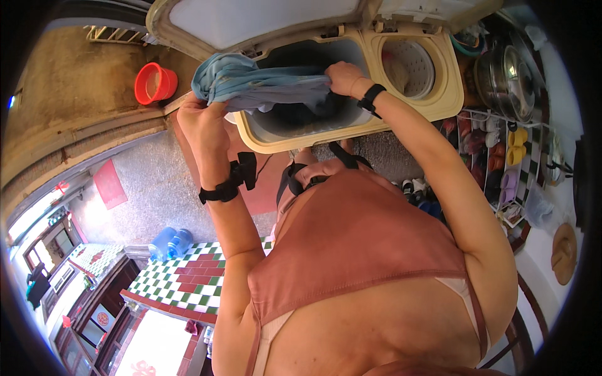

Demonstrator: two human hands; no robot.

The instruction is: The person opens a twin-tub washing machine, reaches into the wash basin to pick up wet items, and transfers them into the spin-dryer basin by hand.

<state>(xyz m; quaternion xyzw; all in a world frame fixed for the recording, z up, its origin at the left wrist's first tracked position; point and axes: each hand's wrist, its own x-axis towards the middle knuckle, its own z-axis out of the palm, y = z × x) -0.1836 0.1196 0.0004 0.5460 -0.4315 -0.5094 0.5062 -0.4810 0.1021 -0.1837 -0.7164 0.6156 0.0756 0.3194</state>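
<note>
A light blue cloth garment (268, 87) is stretched between my two hands above the wash tub (308, 127) of a cream twin-tub washing machine. At the tub's left edge, my left hand (204, 120) grips the bunched end of the cloth. Its other end is pinched in my right hand (345, 77), over the right side of the tub. The cloth hides part of the dark tub interior. To the right is the round spin tub (408, 68) with perforated walls, its opening uncovered and some pale material inside. The machine's large lid (263, 21) stands raised behind the wash tub.
A red plastic bucket (155, 83) stands left of the machine. On the right are a large metal pot with a lid (510, 84) and a rack of shoes (494, 145). Blue water bottles (170, 243) rest by the tiled wall at lower left.
</note>
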